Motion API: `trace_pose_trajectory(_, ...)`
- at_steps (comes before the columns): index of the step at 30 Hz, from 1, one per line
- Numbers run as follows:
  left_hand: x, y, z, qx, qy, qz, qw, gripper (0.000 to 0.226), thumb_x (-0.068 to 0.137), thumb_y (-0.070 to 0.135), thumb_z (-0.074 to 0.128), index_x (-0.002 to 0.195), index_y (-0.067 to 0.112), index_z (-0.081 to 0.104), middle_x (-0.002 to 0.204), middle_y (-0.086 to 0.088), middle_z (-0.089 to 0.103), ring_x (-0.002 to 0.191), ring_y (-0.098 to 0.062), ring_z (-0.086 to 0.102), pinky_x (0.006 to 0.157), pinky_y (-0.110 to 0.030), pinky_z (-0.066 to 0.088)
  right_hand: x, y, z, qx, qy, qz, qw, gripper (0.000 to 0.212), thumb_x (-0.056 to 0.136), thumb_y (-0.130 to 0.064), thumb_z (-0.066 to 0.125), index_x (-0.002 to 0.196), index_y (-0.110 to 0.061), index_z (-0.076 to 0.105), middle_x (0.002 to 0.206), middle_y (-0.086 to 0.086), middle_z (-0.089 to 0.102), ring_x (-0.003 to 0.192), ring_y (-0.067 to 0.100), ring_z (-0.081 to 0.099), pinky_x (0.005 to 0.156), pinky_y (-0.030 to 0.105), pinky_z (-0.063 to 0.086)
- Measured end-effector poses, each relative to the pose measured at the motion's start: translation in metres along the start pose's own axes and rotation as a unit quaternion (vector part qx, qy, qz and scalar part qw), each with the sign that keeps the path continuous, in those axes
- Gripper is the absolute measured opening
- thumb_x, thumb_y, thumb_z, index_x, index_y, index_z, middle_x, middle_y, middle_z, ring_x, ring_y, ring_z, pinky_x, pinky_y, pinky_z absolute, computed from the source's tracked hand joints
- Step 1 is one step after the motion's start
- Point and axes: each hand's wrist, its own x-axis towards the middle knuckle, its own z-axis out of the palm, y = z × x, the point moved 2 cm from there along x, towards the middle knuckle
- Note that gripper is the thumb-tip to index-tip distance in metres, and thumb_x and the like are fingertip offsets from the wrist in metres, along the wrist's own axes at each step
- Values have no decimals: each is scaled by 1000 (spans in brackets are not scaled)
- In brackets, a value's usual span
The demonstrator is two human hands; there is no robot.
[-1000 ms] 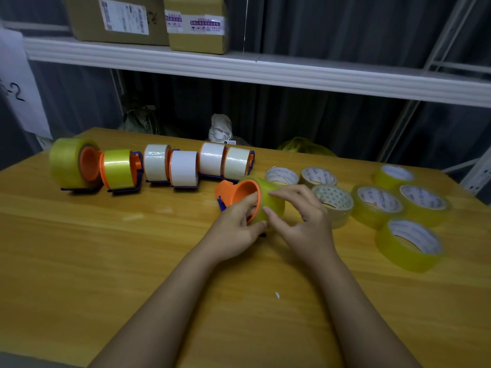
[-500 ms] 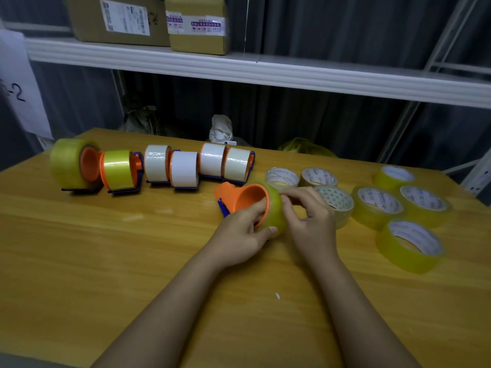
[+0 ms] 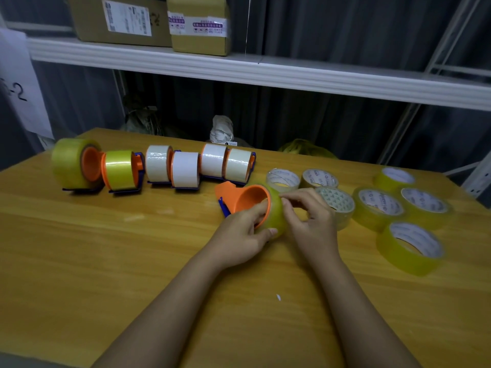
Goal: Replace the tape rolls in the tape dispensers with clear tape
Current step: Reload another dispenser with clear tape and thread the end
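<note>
I see the left hand (image 3: 240, 236) curled round the orange dispenser (image 3: 245, 199), fingers reaching into its open core and the thumb pressed on the yellowish tape roll (image 3: 276, 213) seated on it. The right hand (image 3: 309, 221) is bent at that roll's far edge, thumb and forefinger brought together on the rim; whether they have hold of a loose tape end I cannot tell, since the film is too clear and too small to make out. The dispenser lies on its side near the middle of the wooden table (image 3: 106, 248), its blue base mostly hidden beneath the left hand. Just behind the right hand a clear roll (image 3: 336, 203) lies flat, partly covered by the knuckles. Beyond it sit two more clear rolls (image 3: 283, 179), and to the right a cluster of yellowish rolls (image 3: 410, 247), all flat on the table. To the left stands a row of loaded dispensers (image 3: 183, 168): four with white tape, two with yellowish tape, their blue frames only partly visible behind the rolls. Behind the table a white shelf (image 3: 239, 67) carries two cardboard boxes (image 3: 199, 25), cut off by the top edge. A paper sign (image 3: 18, 83) at the left edge is also cut off; I can read only "-2".
</note>
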Motion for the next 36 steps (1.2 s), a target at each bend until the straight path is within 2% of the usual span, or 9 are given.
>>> trace_pose_trajectory(5,2,0,-1,-19,8,4,1000,43,86,26,59,128,32,52,112,9,67,106,-8,62,92,-46,50,-3,-6,-1,0,16,-40,999,17,87,-14,61,100,-7,71,96,-1,68,92,8,63,79,28,54)
trace_pose_trajectory(9,6,-3,3,-19,36,9,999,39,84,34,55,123,35,52,102,-15,66,95,-34,63,81,-58,50,-6,-15,-1,-18,-6,-82,996,21,84,-21,67,99,-8,74,104,3,70,99,12,65,86,27,52)
trace_pose_trajectory(11,7,-6,4,-11,45,8,999,41,83,37,53,124,35,50,101,-20,64,93,-38,62,78,-60,49,-7,-15,0,-23,-4,-87,996,20,85,-21,68,99,-8,75,107,3,70,101,13,66,86,29,53)
trace_pose_trajectory(15,7,-6,4,-17,45,-9,999,46,84,33,56,129,27,50,110,2,65,105,-15,61,90,-50,49,-7,-14,2,-4,-2,-88,996,14,86,-16,68,94,-7,76,104,3,71,98,13,67,84,29,54)
trace_pose_trajectory(17,7,-5,4,-18,44,-10,999,48,84,33,57,131,26,49,112,5,65,105,-12,61,91,-48,49,-7,-13,1,-3,-2,-80,997,11,84,-12,70,92,-7,76,103,3,71,97,11,67,85,25,53)
trace_pose_trajectory(23,6,-5,5,-16,57,-3,998,44,83,34,55,126,38,46,108,-8,65,102,-34,61,86,-57,48,-7,-16,4,-25,-8,-79,997,18,89,-19,61,93,-7,74,103,3,71,99,12,65,87,27,52)
trace_pose_trajectory(28,6,-3,5,-17,48,3,999,42,83,33,55,123,45,46,107,-12,64,99,-35,61,84,-58,49,-4,-14,7,-28,-16,-58,998,19,90,-20,55,89,-5,67,97,3,66,94,12,60,82,26,49)
trace_pose_trajectory(30,6,-2,5,-20,44,2,999,44,84,35,55,126,43,46,111,-5,65,102,-33,61,87,-56,48,-3,-12,7,-6,-9,-31,999,19,90,-19,54,89,-5,65,94,1,63,92,9,58,79,23,48)
trace_pose_trajectory(36,5,-1,4,-49,38,7,998,48,91,18,59,135,30,46,122,13,62,111,-4,59,99,-41,47,-2,-10,6,54,-4,44,998,6,89,-9,58,90,-9,65,93,-1,60,91,2,56,80,12,43)
